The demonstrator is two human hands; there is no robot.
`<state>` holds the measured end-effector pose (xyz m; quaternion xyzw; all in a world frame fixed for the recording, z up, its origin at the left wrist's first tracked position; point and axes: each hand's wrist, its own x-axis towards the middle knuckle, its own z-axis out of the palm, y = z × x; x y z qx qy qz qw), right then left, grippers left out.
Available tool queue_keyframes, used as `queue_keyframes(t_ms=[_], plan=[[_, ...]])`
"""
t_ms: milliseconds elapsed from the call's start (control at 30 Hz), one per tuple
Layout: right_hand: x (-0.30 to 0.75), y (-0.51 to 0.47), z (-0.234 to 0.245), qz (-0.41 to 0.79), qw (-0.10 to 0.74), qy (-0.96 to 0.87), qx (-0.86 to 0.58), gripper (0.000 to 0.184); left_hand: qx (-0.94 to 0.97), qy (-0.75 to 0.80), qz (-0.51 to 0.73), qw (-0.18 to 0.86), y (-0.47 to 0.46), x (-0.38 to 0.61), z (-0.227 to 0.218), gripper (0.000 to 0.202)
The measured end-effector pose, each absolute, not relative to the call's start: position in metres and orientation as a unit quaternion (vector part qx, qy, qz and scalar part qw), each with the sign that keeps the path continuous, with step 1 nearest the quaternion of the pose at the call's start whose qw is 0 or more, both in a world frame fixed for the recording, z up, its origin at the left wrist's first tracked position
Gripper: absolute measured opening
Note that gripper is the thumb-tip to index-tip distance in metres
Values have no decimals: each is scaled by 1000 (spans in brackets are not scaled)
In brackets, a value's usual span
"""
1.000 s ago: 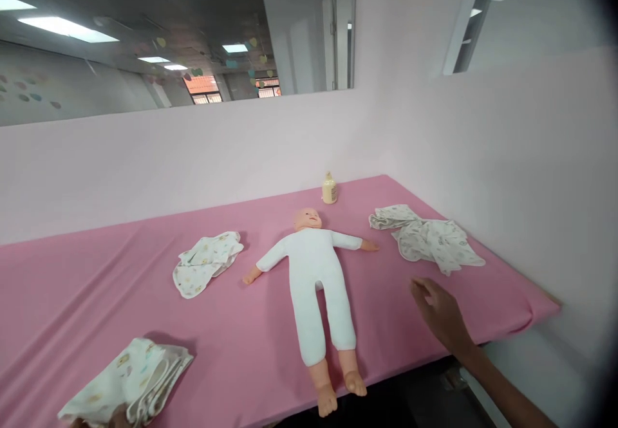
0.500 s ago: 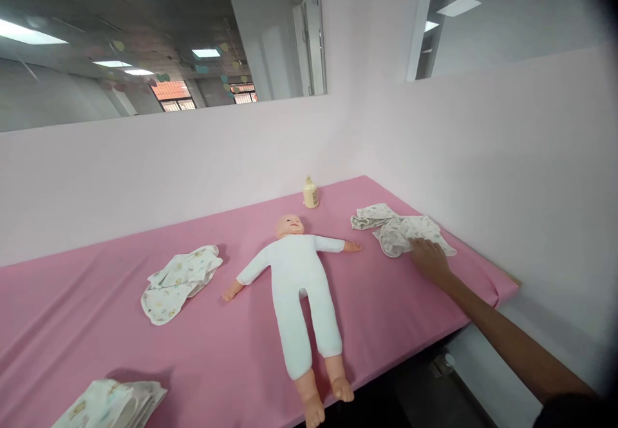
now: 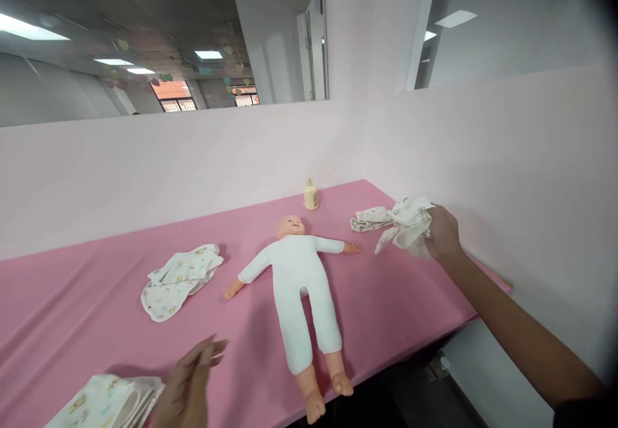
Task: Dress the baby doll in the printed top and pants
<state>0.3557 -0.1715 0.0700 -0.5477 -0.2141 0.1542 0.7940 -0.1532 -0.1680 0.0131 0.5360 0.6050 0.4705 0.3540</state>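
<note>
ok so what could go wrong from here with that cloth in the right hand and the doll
The loose cloth bunched in the right hand might drag the smaller cloth close beside it. Its hanging end might also brush the doll's outstretched arm nearby. And the doll's feet reach the front edge of the pink surface, so a bump could shift them over it.

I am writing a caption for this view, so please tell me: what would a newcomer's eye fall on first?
Most likely the doll in white, lying on its back with arms spread, near the middle of the picture on a pink cover. Next, toward the right, the right hand grips a crumpled printed cloth. At the lower left, the left hand appears beside a folded printed cloth.
</note>
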Motion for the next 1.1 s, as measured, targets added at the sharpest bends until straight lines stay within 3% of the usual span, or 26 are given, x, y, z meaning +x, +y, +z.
queue_keyframes(t_ms=[100,200,333,400,533,767,1100], plan=[[309,-191,102,248,783,-238,-519,12,585,547,382,460,-174,-96,32,46],[263,-210,120,296,762,-280,-503,19,667,421,333,518,-177,-49,52,44],[211,-225,129,405,695,-346,-483,32,720,314,332,523,-176,-1,77,70],[194,-229,131,458,662,-362,-469,38,724,272,357,524,-174,15,86,66],[184,-234,135,515,602,-399,-462,49,688,253,359,578,-170,24,95,34],[202,-231,132,537,564,-415,-470,57,542,231,310,746,-149,2,80,53],[252,-202,99,464,633,-375,-493,29,539,301,463,636,-110,-40,101,37]])
